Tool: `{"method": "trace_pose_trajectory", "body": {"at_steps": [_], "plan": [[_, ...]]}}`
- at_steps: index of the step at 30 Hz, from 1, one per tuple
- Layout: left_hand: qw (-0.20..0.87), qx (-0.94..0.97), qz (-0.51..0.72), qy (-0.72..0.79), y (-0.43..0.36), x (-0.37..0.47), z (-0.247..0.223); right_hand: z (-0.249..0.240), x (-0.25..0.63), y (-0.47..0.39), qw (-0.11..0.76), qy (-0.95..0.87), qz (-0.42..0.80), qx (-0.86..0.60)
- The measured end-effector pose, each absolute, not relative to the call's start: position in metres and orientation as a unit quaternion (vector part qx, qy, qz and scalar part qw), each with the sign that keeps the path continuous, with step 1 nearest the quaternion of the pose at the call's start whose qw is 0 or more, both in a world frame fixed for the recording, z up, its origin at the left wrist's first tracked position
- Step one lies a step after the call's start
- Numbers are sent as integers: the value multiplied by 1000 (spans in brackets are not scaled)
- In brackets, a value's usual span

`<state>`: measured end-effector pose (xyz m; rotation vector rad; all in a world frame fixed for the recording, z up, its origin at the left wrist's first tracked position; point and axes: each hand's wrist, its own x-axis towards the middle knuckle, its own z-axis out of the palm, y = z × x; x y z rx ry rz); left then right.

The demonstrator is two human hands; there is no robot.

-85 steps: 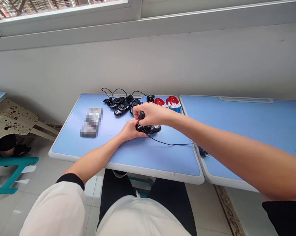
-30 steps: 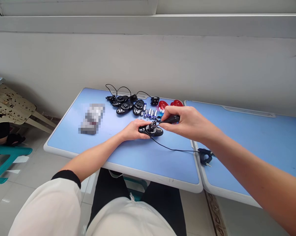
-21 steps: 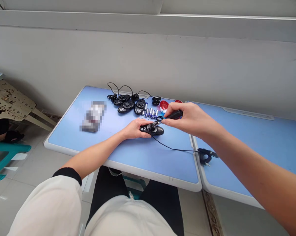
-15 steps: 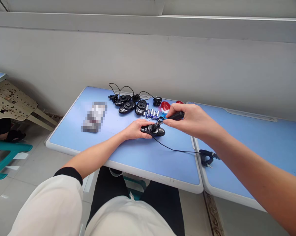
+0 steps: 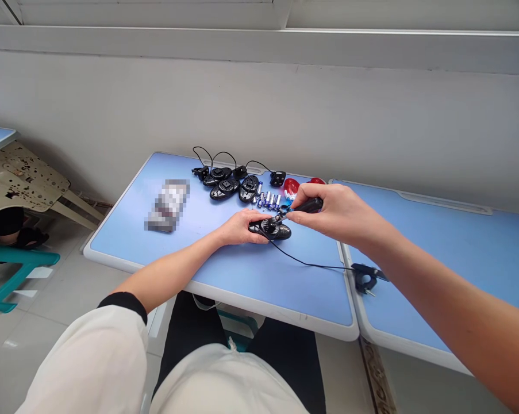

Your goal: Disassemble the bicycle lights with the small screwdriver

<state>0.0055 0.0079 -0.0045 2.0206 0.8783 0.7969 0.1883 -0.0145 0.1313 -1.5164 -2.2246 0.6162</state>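
My left hand (image 5: 241,227) is closed round the left end of a black oval bike light (image 5: 280,232), steadying it on the blue table. A black bracket (image 5: 273,224) stands up from the middle of the light. My right hand (image 5: 323,210) grips a black-handled screwdriver (image 5: 311,204) between thumb and fingers, its front end slanting down to the left at the bracket. The exact contact at the tip is too small to make out. From the light a thin black cable (image 5: 302,263) runs right to a black clamp switch (image 5: 365,278) at the joint between two tables.
Several black oval lights (image 5: 225,188) with cables lie at the back, beside a black button unit (image 5: 277,178). Blue-and-silver batteries (image 5: 268,200) and red lenses (image 5: 291,187) sit close behind my hands. A blurred-out package (image 5: 168,206) is at the left.
The bracket and the screwdriver's front end sit slightly lower against the light than before. Both hands keep their grips; the whole view has shifted a little.
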Motion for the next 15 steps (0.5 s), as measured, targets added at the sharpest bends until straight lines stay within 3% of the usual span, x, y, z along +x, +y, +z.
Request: {"method": "trace_pose_trajectory", "body": {"at_steps": [4,9,15], "plan": [[383,798,310,348,8,6,-4,134,189,-8,168,-800,198,-541],[373,804,301,351,8,6,-2,144,186,4,81,-837,127,-526],[364,814,295,344,7,6,-2,150,168,4,27,-835,141,-532]]}}
